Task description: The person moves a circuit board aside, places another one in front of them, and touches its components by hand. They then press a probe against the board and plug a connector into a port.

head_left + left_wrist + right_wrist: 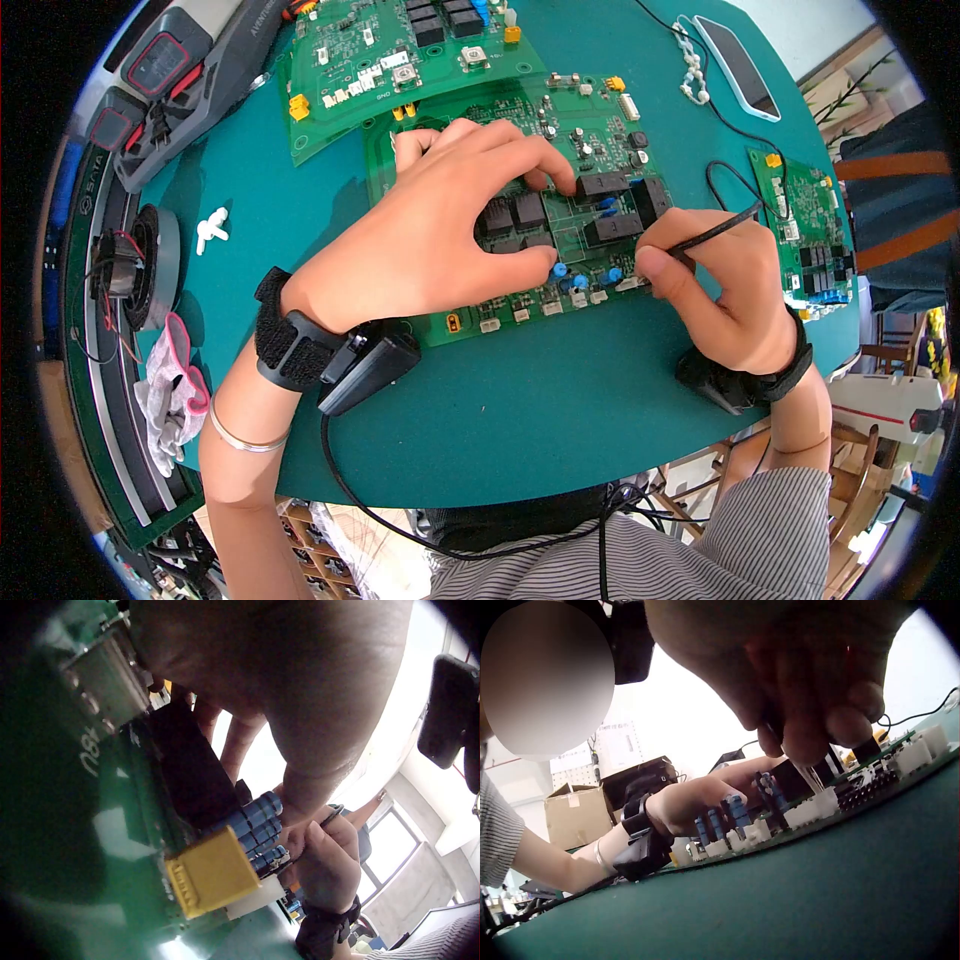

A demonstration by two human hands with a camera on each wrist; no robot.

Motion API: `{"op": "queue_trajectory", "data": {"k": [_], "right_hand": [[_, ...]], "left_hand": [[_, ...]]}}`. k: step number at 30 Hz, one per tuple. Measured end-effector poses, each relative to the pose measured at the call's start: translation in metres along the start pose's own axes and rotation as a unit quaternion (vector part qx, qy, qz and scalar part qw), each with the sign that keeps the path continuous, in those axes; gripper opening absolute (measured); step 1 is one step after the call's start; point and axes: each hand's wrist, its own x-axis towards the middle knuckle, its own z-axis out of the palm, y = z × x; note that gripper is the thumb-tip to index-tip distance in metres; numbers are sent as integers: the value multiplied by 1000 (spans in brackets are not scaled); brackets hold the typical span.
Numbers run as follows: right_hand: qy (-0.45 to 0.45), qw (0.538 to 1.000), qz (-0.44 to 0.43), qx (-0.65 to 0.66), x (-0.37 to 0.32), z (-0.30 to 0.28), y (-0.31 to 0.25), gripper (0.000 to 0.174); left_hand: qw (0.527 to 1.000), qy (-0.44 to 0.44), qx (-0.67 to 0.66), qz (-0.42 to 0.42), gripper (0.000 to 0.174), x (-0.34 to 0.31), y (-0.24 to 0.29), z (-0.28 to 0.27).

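A green circuit board lies on the table under both hands. My left hand spreads over it, thumb and index fingertips down at the black relays. With its thumb and fingers, my right hand pinches a thin black-handled brush at the board's near right edge. In the right wrist view, the pale bristles reach down to a white connector. Blue components stand along the same edge. The left wrist view shows the hand close above a yellow connector and blue cylinders.
Another green board overlaps the far left of the worked one. A third board lies at the right. A phone and a beaded strand lie at the back right. Gloves and a tape roll sit left.
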Motion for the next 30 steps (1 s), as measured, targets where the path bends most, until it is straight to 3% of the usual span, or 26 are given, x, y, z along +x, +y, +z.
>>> {"op": "queue_trajectory", "data": {"k": [11, 17, 23, 30], "right_hand": [[33, 999, 8, 18, -1, 1, 1, 17], [-30, 999, -4, -37, 4, -4, -6, 9], [13, 1000, -20, 4, 1, -1, -2, 7], [27, 1000, 14, 1, -2, 3, 1, 18]], "left_hand": [[1000, -5, 4, -4, 45, 1, 0, -1], [1000, -6, 7, -2, 46, 0, -1, 0], [1000, -4, 11, 1, 46, 1, 0, 0], [1000, -5, 8, 3, 46, 1, -1, 0]]}}
